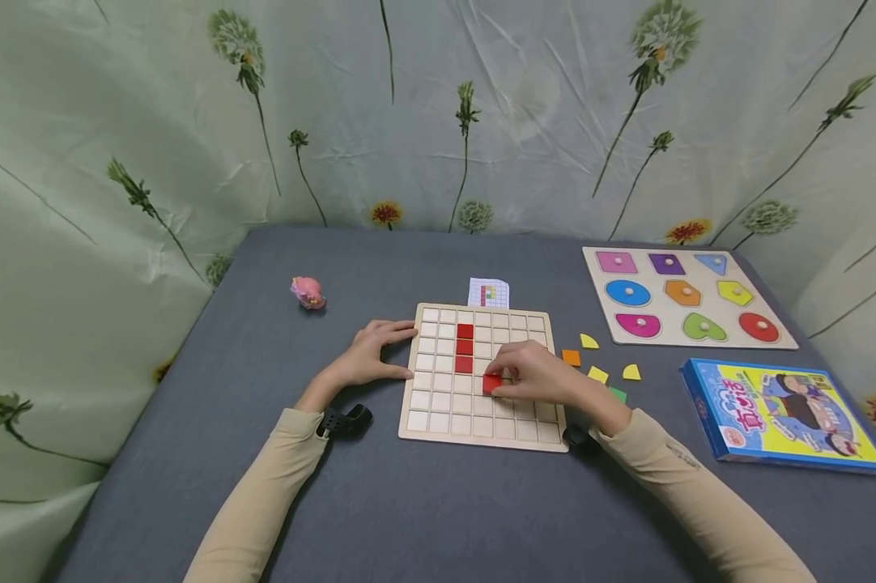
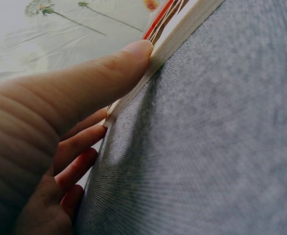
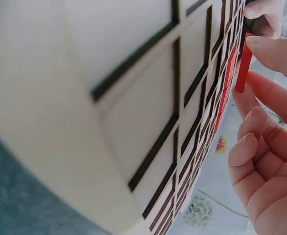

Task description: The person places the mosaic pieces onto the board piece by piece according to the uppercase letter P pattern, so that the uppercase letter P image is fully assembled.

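A wooden grid board (image 1: 438, 423) lies flat on the table, divided into small square cells. Three red square tiles (image 1: 464, 346) sit in one column of it, one below another. My right hand (image 1: 533, 372) pinches another red square tile (image 3: 244, 63) between thumb and fingers, just over the board and apart from its surface in the right wrist view. At the board's left edge, my left hand (image 1: 368, 353) rests with fairly straight fingers; its thumb (image 2: 119, 68) touches the side of the board. A small pattern card (image 1: 489, 293) lies against the board's far edge.
Yellow, orange and green pieces (image 1: 597, 375) lie scattered right of the board. Farther right are a shape puzzle board (image 1: 671, 330) with knobbed pieces and a blue-and-yellow box (image 1: 795, 413). A pink toy figure (image 1: 308, 292) stands at the back left. Behind the table hangs a flowered cloth (image 1: 540, 146).
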{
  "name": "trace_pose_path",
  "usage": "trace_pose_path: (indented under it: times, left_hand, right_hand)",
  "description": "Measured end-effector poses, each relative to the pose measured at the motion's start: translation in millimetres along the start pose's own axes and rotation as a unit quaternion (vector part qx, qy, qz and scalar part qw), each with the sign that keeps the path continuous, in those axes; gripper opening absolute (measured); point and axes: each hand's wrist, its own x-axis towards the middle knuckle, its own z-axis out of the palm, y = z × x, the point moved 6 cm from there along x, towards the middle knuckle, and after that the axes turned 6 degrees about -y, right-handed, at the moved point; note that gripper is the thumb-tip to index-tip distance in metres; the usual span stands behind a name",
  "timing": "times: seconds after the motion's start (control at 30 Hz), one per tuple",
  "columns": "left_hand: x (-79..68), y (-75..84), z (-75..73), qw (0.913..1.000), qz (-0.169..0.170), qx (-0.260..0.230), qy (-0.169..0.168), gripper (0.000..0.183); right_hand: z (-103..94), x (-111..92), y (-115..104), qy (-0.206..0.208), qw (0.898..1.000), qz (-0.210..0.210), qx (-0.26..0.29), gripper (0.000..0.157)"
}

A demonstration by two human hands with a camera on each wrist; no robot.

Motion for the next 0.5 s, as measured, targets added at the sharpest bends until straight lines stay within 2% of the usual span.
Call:
trace_pose_path:
  times: [0.17,0.5]
  left_hand:
    - [-3.1,-1.7,1.5,1.0000,-0.001,0.001,0.002,0.072]
    - [-0.6,-1.6,0.4,1.0000,-0.003,0.000,-0.001,0.072]
  right_hand:
    - [4.6,8,-3,-0.021,1.000,-0.008,-0.011,0.016]
    - [7.5,23,-11,-0.024,0.999,-0.012,-0.034,0.017]
